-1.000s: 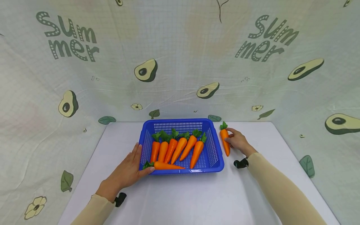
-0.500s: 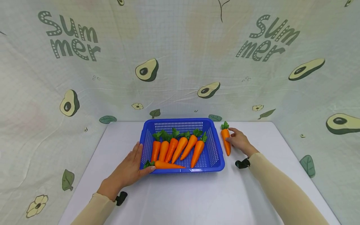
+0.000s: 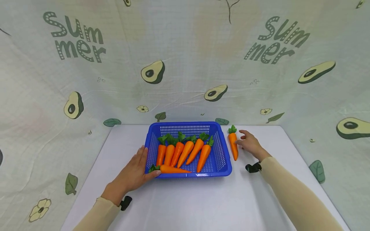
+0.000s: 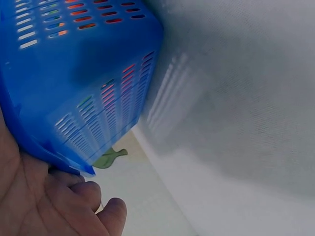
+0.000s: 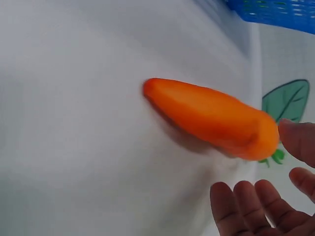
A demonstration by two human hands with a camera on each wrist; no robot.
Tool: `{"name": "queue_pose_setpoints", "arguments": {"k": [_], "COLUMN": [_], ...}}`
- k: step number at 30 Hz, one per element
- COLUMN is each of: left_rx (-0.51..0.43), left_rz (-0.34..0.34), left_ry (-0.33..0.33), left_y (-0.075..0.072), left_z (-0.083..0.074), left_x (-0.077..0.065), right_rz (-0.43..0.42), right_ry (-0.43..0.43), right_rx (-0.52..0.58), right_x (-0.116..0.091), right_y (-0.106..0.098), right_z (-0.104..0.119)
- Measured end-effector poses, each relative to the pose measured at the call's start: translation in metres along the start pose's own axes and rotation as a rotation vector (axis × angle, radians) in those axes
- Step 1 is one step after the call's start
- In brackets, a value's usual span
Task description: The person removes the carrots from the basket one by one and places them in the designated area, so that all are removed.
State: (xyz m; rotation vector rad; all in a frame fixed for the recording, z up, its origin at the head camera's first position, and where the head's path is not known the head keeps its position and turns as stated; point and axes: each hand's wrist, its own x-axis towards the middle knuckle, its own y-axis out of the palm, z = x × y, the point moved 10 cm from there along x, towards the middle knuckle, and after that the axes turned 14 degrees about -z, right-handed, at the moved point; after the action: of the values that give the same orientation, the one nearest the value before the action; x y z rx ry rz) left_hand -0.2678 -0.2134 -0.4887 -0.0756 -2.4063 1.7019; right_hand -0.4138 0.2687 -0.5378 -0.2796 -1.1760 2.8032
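Observation:
In the head view a blue plastic basket [image 3: 221,163] holds several orange carrots [image 3: 204,157] with green tops, most side by side and one lying crosswise along the front. My left hand [image 3: 131,175] rests against its left side, fingers extended along the rim and thumb on the front edge. The left wrist view shows the palm and fingertips by the basket's rim [image 4: 74,169]. A single carrot [image 3: 233,147] lies on the table right of the basket, leaves pointing away. My right hand [image 3: 252,146] is just right of it, fingers apart; in the right wrist view the thumb [image 5: 298,140] is near the carrot's thick end.
The white table [image 3: 196,205] ends at the back against a hanging cloth [image 3: 179,57] printed with avocados and leaves. Black wrist cameras sit under both wrists, the right one [image 3: 253,167] above the table beside the carrot.
My right hand has let go of the single carrot and drawn a little to the right, its fingers spreading. The left hand keeps its place on the basket; the whole view shifts slightly.

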Motion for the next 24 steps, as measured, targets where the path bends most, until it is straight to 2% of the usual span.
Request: {"name": "queue_pose_setpoints", "arguments": {"k": [5,9,11,14,18,20,24], "left_rx": [0.022,0.044,0.068,0.111,0.135,0.143,0.15], "left_rz": [-0.009,-0.014,-0.023,-0.04,-0.046,-0.043,-0.029], "left_ry": [0.009,0.037,0.06,0.096,0.119,0.126,0.13], "left_y": [-0.002,-0.006,-0.009,-0.014,-0.016,-0.016,-0.014], "left_z": [0.0,-0.003,-0.004,-0.004,-0.003,-0.003,-0.003], "left_x": [-0.001,0.001,0.002,0.004,0.006,0.007,0.008], "right_rz": [-0.054,-0.088,-0.07,0.017,0.199,0.287,0.439], "right_ry": [-0.094,-0.232,-0.304,-0.423,-0.56,-0.607,-0.637], "right_rx": [-0.046,-0.113,-0.131,-0.12,-0.105,-0.114,-0.116], "right_x": [-0.004,-0.016,-0.025,-0.045,-0.075,-0.089,-0.11], "right_y": [-0.02,-0.031,-0.028,-0.011,0.029,0.051,0.094], "right_z": [0.035,0.083,0.112,0.157,0.209,0.226,0.246]}}
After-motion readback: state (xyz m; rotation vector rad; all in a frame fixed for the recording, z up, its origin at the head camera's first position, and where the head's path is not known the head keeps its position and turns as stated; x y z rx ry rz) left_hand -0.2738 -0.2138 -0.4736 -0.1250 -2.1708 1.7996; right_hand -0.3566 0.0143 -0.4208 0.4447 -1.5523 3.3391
